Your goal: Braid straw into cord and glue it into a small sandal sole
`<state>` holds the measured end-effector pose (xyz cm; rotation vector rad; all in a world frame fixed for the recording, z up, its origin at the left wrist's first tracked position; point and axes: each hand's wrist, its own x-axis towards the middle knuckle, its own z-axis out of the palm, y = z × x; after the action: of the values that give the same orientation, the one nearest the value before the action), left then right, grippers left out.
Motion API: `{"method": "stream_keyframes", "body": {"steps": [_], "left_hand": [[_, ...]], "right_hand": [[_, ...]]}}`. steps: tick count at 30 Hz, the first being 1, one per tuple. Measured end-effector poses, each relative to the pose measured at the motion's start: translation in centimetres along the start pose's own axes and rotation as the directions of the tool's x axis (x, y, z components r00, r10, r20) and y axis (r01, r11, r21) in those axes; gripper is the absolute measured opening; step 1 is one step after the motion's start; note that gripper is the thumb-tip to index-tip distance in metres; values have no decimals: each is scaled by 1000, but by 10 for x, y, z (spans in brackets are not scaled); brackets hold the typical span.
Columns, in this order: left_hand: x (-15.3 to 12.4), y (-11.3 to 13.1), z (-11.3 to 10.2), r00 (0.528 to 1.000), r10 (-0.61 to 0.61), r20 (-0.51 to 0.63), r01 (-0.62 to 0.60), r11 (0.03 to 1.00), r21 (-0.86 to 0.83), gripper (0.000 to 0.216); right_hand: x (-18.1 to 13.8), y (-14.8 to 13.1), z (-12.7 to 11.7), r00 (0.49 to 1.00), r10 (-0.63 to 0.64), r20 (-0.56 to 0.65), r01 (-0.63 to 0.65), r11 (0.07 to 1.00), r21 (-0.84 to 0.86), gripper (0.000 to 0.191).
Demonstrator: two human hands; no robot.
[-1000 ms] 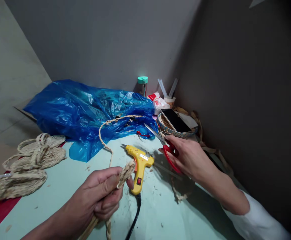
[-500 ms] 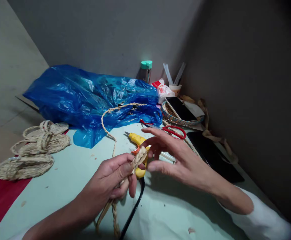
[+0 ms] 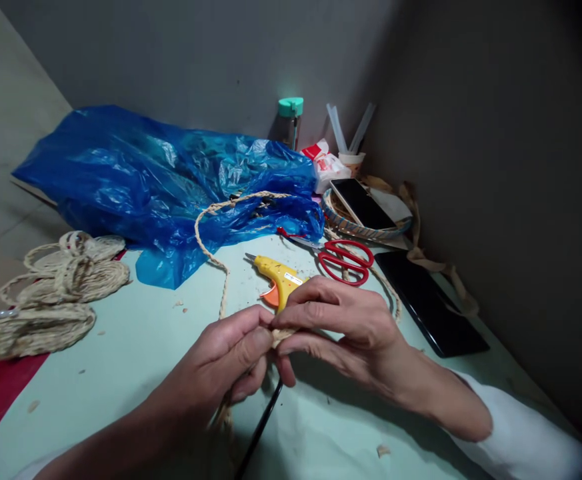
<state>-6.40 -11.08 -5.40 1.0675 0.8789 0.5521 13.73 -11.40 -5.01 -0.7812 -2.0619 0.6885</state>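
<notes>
Between my hands is a braided straw cord [image 3: 281, 335], mostly hidden by the fingers. My left hand [image 3: 235, 353] is closed on it, thumb on top, with loose ends hanging below. My right hand [image 3: 341, 327] pinches the same piece from the right. A thinner run of the cord [image 3: 224, 287] goes up from my left hand and back onto a blue plastic bag [image 3: 165, 180]. Just beyond my fingers a yellow glue gun [image 3: 275, 272] with an orange trigger lies on the table; a black cable [image 3: 261, 427] passes beneath my hands.
Red-handled scissors [image 3: 345, 261] lie behind my right hand. Further right are a black tablet-like slab [image 3: 431, 300] and a round woven tray [image 3: 341, 223] bearing a phone [image 3: 363, 203]. Woven straw pieces [image 3: 35, 330] are at left. A green-lidded bottle [image 3: 291, 123] stands by the wall.
My right hand has moved left and closed on the braided cord beside my left hand; before, its fingers were apart near it. The view has shifted slightly.
</notes>
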Motion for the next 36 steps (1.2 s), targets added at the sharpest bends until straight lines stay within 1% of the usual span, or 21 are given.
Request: {"method": "stream_keyframes", "body": {"steps": [2, 4, 6, 8, 10, 11, 12, 13, 15, 16, 18, 20, 23, 26, 27, 28, 29, 30, 33, 34, 36], "left_hand": [[0, 1, 1, 1000, -3, -5, 3, 1000, 7, 31], [-1, 2, 2, 1000, -23, -17, 23, 1000, 18, 29], [-2, 4, 3, 999, -42, -20, 43, 998, 55, 30], [-4, 5, 4, 999, -29, -28, 32, 991, 130, 32], [-8, 5, 4, 995, 67, -71, -46, 962, 268, 35], [-10, 4, 4, 983, 147, -110, -99, 929, 356, 34], [-12, 3, 4, 960, 235, -153, -145, 883, 447, 31], [-15, 2, 5, 926, 323, -197, -174, 826, 536, 26], [-20, -2, 5, 837, 483, -257, -189, 696, 693, 17], [-21, -4, 5, 794, 547, -266, -178, 627, 759, 17], [-22, -9, 3, 725, 650, -230, -158, 481, 862, 20], [-21, -14, 1, 684, 712, -161, -155, 357, 921, 22], [-17, -18, -2, 646, 762, -44, -202, 227, 953, 22], [-13, -19, -3, 577, 815, 62, -288, 132, 948, 25], [-12, -18, -3, 552, 830, 79, -309, 116, 944, 25], [-11, -18, -4, 540, 837, 87, -323, 111, 940, 24], [-10, -18, -4, 544, 834, 87, -329, 117, 937, 23], [-10, -17, -4, 562, 823, 84, -328, 129, 936, 22], [-10, -14, -5, 636, 769, 63, -298, 170, 939, 22], [-10, -14, -5, 649, 758, 56, -286, 175, 942, 21], [-11, -13, -4, 659, 751, 51, -272, 174, 946, 22]], "right_hand": [[-2, 0, 1, 999, -27, -20, 27, 1000, -4, 20], [-2, 0, 3, 996, -86, -30, 85, 995, -53, 19], [-3, 1, 5, 983, -178, -42, 171, 976, -132, 16], [-2, 2, 7, 961, -270, -54, 256, 948, -187, 15], [-1, 3, 6, 950, -310, -44, 299, 940, -166, 16], [0, 3, 4, 958, -286, -27, 280, 951, -129, 22], [0, 3, 2, 973, -232, -12, 231, 970, -80, 32], [0, 2, 0, 987, -161, 1, 161, 987, -29, 44], [1, -1, -3, 1000, -7, 17, 6, 998, 57, 62], [1, -2, -5, 998, 54, 25, -56, 995, 85, 65], [1, -5, -5, 992, 111, 54, -116, 989, 95, 58], [0, -6, -4, 991, 115, 71, -119, 991, 58, 50], [-1, -5, 0, 998, 64, 27, -64, 998, 4, 34], [-3, -3, 3, 1000, 9, -14, -9, 1000, 12, 25], [-3, -2, 3, 1000, 0, -17, 0, 1000, 11, 24], [-3, -2, 4, 1000, -5, -15, 5, 1000, 7, 24], [-3, -1, 4, 1000, -9, -17, 9, 1000, 2, 23], [-3, -1, 4, 1000, -8, -16, 8, 1000, -1, 22], [-3, 0, 4, 1000, 0, -9, 1, 1000, 13, 25], [-4, 0, 4, 1000, -2, -8, 2, 1000, 16, 26], [-5, 0, 4, 1000, -11, -10, 11, 1000, 8, 27]]}}
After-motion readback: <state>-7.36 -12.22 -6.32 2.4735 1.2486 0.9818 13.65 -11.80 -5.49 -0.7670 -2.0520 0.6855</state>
